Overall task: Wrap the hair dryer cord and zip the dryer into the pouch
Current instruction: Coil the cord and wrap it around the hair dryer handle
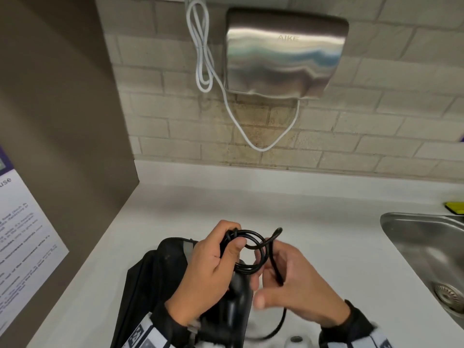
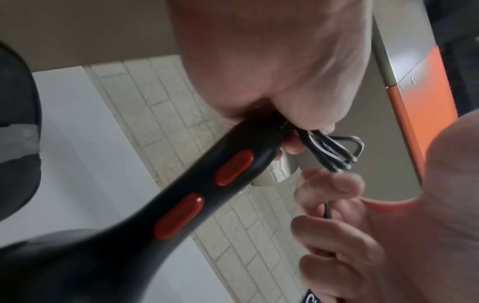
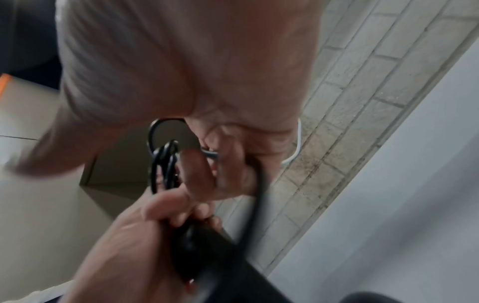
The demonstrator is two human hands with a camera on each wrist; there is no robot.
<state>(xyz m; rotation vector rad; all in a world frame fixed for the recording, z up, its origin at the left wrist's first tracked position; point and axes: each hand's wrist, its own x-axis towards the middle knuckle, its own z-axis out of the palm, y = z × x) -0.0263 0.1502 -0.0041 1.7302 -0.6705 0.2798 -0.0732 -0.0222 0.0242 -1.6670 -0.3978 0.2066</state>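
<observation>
2 red switches (image 2: 207, 192) on black hair dryer (image 2: 134, 229) handle; cord (image 1: 247, 252) coiled.

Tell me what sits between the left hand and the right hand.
In the head view, black cord coils span the gap: the left hand grips the coils, and the right hand holds the loose strand.

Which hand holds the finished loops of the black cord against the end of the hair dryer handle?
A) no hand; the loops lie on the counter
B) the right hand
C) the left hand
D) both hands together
C: the left hand pinches the coiled black cord at the end of the hair dryer handle, while the right hand only guides the free strand.
</observation>
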